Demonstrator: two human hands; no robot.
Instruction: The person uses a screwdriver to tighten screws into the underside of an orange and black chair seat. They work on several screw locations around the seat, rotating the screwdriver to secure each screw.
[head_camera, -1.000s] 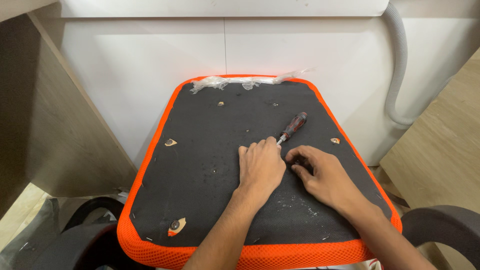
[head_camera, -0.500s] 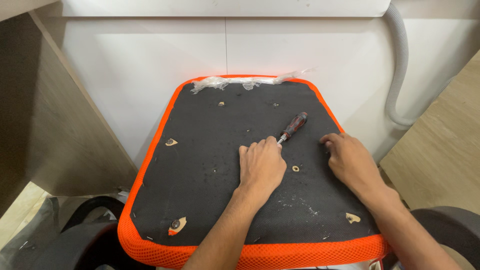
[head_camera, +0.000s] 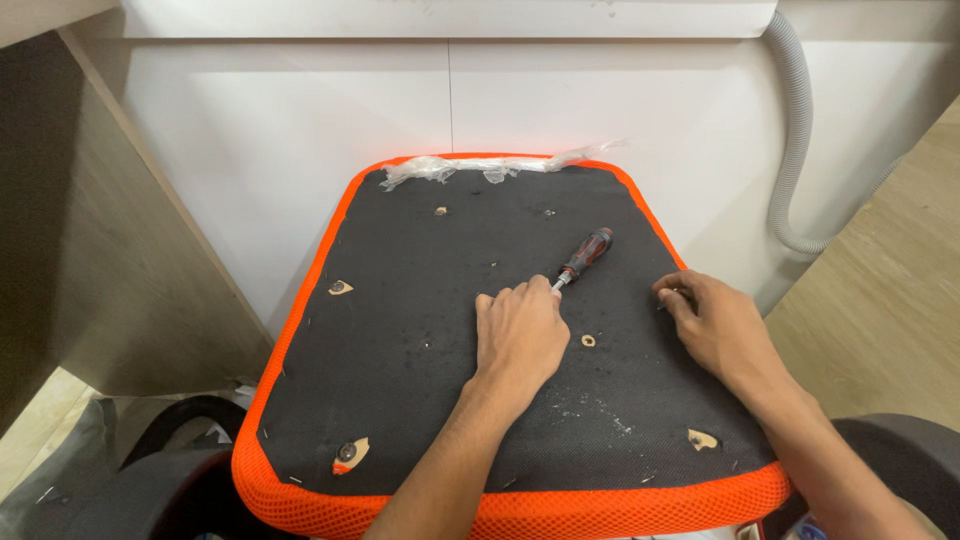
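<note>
while our left hand (head_camera: 520, 335) lay flat, fingers (head_camera: 505, 298) spread and gripping nothing, on the middle of the upturned seat cushion (head_camera: 420, 330), our right hand (head_camera: 715, 320) curled its fingertips (head_camera: 668, 293) at a fixing hole by the cushion's right edge; whether they pinched anything we could not tell. the screwdriver (head_camera: 585, 255) lay loose just beyond the left hand. pressing down steadily would have kept the cushion from sliding.
</note>
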